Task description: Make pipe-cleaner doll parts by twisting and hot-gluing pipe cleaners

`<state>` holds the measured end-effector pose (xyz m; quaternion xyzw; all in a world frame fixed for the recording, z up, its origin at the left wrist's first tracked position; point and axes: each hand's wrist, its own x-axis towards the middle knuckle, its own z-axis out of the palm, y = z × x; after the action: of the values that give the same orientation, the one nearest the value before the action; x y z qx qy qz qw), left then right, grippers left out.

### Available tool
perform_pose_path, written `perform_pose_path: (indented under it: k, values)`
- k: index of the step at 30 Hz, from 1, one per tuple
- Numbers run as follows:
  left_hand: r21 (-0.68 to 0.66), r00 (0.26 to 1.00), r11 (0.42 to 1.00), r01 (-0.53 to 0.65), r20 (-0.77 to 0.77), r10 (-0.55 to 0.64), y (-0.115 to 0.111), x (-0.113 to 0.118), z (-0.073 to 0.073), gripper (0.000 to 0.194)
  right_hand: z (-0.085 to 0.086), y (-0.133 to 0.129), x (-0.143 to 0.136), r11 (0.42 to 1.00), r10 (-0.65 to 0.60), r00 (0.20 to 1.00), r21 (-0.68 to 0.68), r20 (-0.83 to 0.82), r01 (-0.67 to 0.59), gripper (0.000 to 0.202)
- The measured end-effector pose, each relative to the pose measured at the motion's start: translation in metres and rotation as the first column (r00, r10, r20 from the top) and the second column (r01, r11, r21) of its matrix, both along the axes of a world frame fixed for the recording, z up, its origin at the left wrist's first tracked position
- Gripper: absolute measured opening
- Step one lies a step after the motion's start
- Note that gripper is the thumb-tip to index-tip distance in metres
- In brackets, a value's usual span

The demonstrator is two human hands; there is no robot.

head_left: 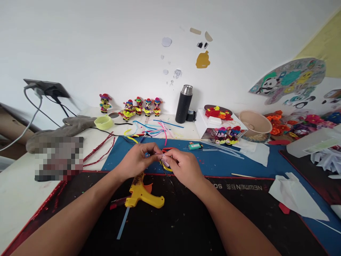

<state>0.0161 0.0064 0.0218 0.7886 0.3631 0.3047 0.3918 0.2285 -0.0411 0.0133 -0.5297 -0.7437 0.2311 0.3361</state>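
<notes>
One glue gun (140,195), one flask (183,106)

Bare forearms, left (89,204) and right (226,217), come in from below, converging toward the middle. Left hand (140,158): back up, index finger arched, thumb (151,160) extended under it, tips drawn together in a pinch. Right hand (185,166): back up, index bent, thumb (172,160) pressing forward, other fingers curled, largely hidden. Both pinches meet at close quarters; exact fingertip contact unclear. Wrists nearly straight, hands about level.
</notes>
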Motion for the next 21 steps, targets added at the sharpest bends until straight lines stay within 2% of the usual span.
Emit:
perform_pose_path:
  k: [6, 15, 21]
  values:
    - [-0.006, 0.999, 0.999, -0.045, 0.027, 0.045, -0.0013, 0.0030, -0.0016, 0.024, -0.0022, 0.0009, -0.0014, 0.999, 0.002, 0.998, -0.036, -0.058, -0.004, 0.019]
    - [0.115, 0.996, 0.990, -0.081, 0.040, 0.077, -0.0034, 0.0038, 0.0010, 0.022, -0.0031, 0.0018, -0.0022, 0.993, -0.019, 0.988, -0.117, -0.154, 0.000, 0.024]
    - [0.085, 0.999, 0.996, -0.032, -0.002, 0.033, 0.0007, 0.0033, -0.0026, 0.022, -0.0032, 0.0018, -0.0002, 0.998, -0.026, 0.997, -0.065, -0.072, 0.021, 0.019]
